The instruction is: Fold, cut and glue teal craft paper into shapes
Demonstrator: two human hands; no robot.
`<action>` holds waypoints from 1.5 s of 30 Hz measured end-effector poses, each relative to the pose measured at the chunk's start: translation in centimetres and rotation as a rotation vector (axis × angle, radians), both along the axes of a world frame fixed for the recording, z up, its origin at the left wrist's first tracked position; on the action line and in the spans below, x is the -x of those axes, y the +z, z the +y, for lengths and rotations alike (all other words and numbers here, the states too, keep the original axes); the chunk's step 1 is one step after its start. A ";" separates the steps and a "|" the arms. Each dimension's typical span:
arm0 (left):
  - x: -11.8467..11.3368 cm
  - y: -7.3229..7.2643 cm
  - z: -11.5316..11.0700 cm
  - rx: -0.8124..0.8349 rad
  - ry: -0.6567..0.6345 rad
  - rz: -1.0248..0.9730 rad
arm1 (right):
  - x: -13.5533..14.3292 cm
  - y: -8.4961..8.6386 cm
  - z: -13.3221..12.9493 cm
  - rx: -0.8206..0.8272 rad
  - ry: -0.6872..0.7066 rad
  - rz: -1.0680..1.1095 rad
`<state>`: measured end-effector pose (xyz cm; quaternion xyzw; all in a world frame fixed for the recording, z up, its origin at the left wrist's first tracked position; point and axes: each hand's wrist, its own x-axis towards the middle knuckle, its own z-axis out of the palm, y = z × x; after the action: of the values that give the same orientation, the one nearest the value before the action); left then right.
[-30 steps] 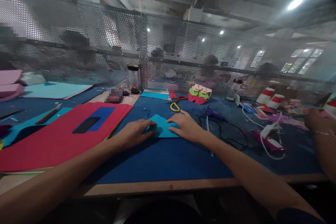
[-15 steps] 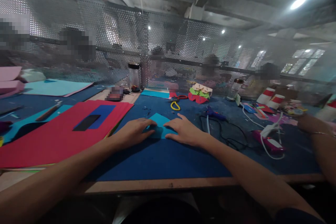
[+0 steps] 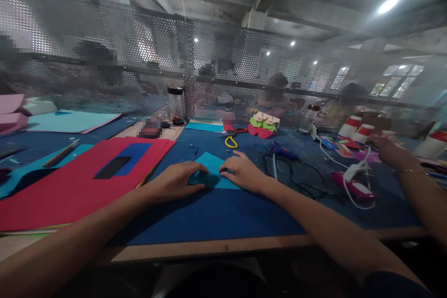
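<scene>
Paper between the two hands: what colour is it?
The paper is bright turquoise blue, best seen in the head view.

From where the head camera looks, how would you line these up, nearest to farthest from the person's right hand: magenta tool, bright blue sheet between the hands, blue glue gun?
Starting from the right hand:
1. bright blue sheet: at the fingertips, on the hand's left
2. blue glue gun: to its right, farther back
3. magenta tool: well off to the right

1. Nothing legible anywhere in the frame: no words, brands, numbers or signs can be read.
2. Right of the frame: a white patch (image 3: pixel 362 189) on a magenta tool (image 3: pixel 354 189), too small and blurred to read.
</scene>
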<state>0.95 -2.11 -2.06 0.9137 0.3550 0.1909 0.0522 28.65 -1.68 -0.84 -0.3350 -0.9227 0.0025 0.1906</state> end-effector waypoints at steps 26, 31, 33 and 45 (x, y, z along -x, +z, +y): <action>0.5 0.0 -1.0 0.006 -0.052 0.000 | 0.7 0.8 -2.6 -0.138 0.087 -0.134; 0.6 0.4 -2.7 -0.028 -0.064 0.029 | -0.1 0.1 -3.2 -0.148 0.129 -0.109; 0.6 0.7 -3.5 -0.045 -0.058 0.035 | -0.6 0.0 -3.6 -0.166 0.147 -0.109; 1.3 0.4 -7.8 -0.065 0.095 -0.016 | -3.4 -0.1 -6.9 -0.054 0.099 -0.028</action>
<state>-0.40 -9.95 -1.69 0.8956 0.3910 0.2117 0.0162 32.05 -8.58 -0.93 -0.2838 -0.9405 -0.0178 0.1862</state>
